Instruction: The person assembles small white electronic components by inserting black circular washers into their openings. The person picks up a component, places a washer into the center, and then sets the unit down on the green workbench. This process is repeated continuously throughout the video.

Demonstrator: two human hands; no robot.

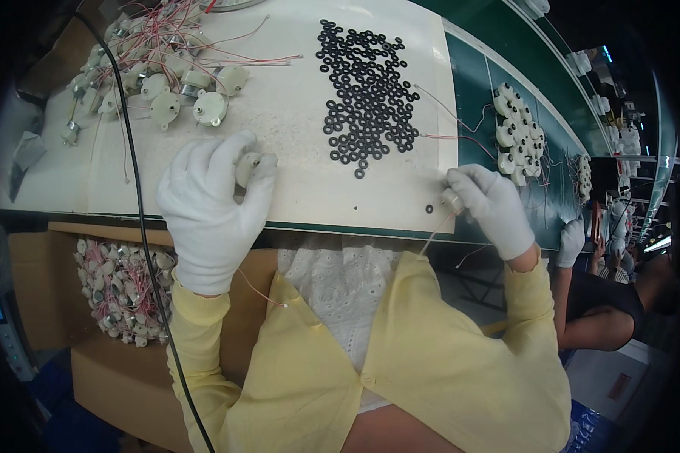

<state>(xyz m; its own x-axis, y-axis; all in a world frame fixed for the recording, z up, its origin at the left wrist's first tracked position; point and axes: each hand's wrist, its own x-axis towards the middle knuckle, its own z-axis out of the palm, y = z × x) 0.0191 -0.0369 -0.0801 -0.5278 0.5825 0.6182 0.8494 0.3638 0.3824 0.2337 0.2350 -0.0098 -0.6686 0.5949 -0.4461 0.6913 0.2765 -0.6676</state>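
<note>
My left hand point(208, 200), in a white glove, holds a small cream-coloured geared motor point(245, 169) between thumb and fingers, just above the table's front edge. A thin wire with a small plug hangs below that hand. In my right hand point(495, 208), also gloved, the fingertips pinch a second small motor point(452, 201), whose pinkish wire trails down past the edge. A single black ring point(429, 209) lies on the white surface close to my right fingertips. Farther back, a broad patch of black rings point(366, 94) lies spread flat, touching neither hand.
A heap of motors with red and white wires point(166, 90) sits at the far left. A cardboard box point(41, 291) of motors stands below the table. Motors stand grouped on the green strip point(472, 83) at right. A black cable point(140, 204) crosses the left. A co-worker's gloved hand point(572, 240) is at right.
</note>
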